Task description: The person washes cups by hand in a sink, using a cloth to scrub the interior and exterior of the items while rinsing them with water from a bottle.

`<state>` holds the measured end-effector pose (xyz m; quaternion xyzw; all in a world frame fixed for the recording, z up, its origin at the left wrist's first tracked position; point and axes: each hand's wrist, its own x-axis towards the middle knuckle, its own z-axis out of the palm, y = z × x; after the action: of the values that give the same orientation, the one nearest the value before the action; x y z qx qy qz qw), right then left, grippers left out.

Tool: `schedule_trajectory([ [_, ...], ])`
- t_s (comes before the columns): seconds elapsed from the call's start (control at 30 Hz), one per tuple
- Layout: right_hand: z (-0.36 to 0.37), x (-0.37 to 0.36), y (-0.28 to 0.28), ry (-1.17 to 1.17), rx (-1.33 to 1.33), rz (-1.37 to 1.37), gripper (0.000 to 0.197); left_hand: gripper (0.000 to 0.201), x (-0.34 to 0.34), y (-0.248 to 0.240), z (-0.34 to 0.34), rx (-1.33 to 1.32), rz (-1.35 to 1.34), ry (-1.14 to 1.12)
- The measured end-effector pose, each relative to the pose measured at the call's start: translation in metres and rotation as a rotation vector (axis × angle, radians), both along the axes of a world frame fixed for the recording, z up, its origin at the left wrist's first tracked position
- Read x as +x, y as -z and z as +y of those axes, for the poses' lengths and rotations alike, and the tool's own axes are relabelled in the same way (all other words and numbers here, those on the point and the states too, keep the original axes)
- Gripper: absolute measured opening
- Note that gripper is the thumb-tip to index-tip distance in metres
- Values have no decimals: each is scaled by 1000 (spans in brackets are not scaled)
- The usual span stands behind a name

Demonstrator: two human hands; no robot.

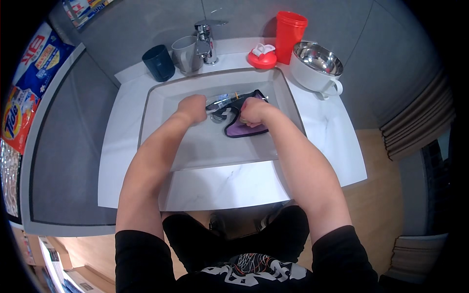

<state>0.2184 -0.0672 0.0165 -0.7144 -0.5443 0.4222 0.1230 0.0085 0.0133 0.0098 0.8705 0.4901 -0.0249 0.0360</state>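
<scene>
Both hands are over the sink (pixel 195 155), its basin pale grey and set in a white marbled counter (pixel 237 188). A purple cloth piece with black edging (pixel 239 130) lies in the right half of the basin, under and beside the right hand (pixel 254 111). That hand is closed in a fist, its fingers pressed together on the cloth; the fist covers the middle of the piece, so its full shape cannot be made out. The left hand (pixel 194 108) is curled too, and a dark strip runs up to its fingers. The fingertips are turned out of sight, so I cannot tell whether they pinch it. Between the hands is a clear, shiny item with a bluish patch (pixel 223 101), too small and glossy to name for certain. The drain (pixel 219 116) is partly hidden by the dark material near it.

On the far side of the counter, a dark mug (pixel 159 63) is on the left, next to a grey mug (pixel 186 54), which is partly blocked by the chrome tap (pixel 206 45). Farther right are a red lid with a white loop (pixel 262 57), a tall red cup (pixel 290 36) and a white pot with a metal inside (pixel 312 71). Packages (pixel 41 63) at the far left and a brown curtain (pixel 413 119) at the right are cut off by the dark rim.
</scene>
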Motion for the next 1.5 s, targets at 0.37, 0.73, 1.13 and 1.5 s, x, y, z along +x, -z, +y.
schedule_trajectory([
  [0.37, 0, -1, -1, -19, -22, -19, 10, 21, 12, -7, -5, -10, 34, -18],
  [0.73, 3, -3, 1, -15, -31, 9, 12, 22, 19, 0, 0, -14, 30, -7],
  [1.13, -2, -1, -2, -30, -10, 12, 13, 20, 31, 8, 5, -9, -15, -18],
  [1.5, -3, -5, -6, -49, -7, 10, 13, 34, 42, 12, 7, -60, -15, -52],
])
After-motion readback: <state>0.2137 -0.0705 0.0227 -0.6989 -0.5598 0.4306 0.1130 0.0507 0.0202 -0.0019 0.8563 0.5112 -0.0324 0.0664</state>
